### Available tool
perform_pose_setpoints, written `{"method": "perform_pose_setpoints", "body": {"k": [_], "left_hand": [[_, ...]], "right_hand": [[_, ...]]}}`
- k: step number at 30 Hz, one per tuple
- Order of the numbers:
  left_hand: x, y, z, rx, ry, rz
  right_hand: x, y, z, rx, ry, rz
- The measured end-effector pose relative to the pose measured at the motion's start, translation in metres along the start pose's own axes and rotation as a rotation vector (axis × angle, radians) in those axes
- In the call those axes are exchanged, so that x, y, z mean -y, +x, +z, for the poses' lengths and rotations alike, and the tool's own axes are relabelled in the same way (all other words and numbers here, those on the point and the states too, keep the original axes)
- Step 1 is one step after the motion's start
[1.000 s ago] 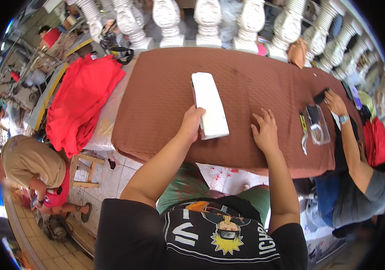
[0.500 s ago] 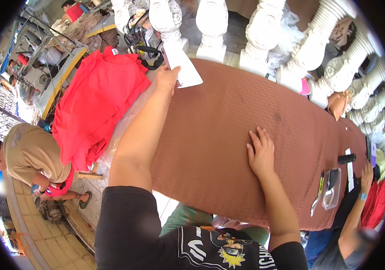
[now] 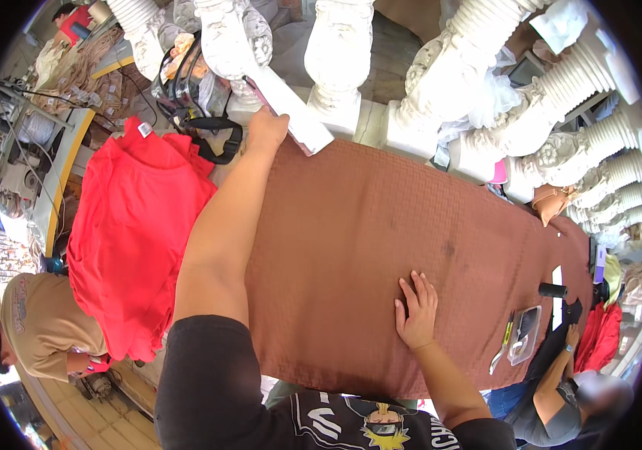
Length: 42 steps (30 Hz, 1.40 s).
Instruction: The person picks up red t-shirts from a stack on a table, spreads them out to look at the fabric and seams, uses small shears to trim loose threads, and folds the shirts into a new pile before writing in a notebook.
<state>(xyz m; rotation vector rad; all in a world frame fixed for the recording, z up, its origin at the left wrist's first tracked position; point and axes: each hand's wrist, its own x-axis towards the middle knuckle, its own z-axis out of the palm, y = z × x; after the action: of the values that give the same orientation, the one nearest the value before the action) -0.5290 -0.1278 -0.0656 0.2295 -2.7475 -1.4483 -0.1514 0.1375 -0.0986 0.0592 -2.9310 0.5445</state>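
Note:
At the far edge of the brown textured cloth [image 3: 336, 255], my left hand [image 3: 267, 130] is closed on the near left side of a flat white rectangular piece [image 3: 294, 112]. A pinkish strip runs along the left edge of this piece, which stands tilted against the base of a white baluster [image 3: 333, 75]. I cannot make out what it is. With fingers spread, my right hand [image 3: 416, 313] lies flat on the cloth and holds nothing.
Red shirts [image 3: 137, 232] lie left of the cloth, beside a clear bag with black straps [image 3: 190, 90]. On the cloth's right are a clear plastic case [image 3: 525, 336], a cutter [image 3: 502, 346] and a black cylinder [image 3: 552, 290]. One person [image 3: 47, 326] bends at left; another [image 3: 553, 405] sits at right.
The white piece, in my left hand, has turned from showing its broad face to standing more edge-on, tilted. My right hand stays flat on the cloth. The whole view has shifted.

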Motion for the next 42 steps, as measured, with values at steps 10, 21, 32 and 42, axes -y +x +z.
{"method": "perform_pose_setpoints", "body": {"k": [10,21,32,42], "left_hand": [[-0.008,-0.005,0.005,-0.154,0.348,0.224],[0.028,0.082,0.063,-0.088,0.774,0.205],[0.027,0.025,0.054,-0.205,0.614,0.349],[0.026,-0.269,0.064,0.107,0.075,0.591]], "right_hand": [[0.001,0.003,0.002,0.037,-0.016,0.038],[-0.002,0.004,0.002,0.067,-0.009,0.044],[-0.002,0.002,-0.001,0.049,0.003,0.05],[-0.009,-0.012,-0.006,-0.02,0.096,0.029]]}}
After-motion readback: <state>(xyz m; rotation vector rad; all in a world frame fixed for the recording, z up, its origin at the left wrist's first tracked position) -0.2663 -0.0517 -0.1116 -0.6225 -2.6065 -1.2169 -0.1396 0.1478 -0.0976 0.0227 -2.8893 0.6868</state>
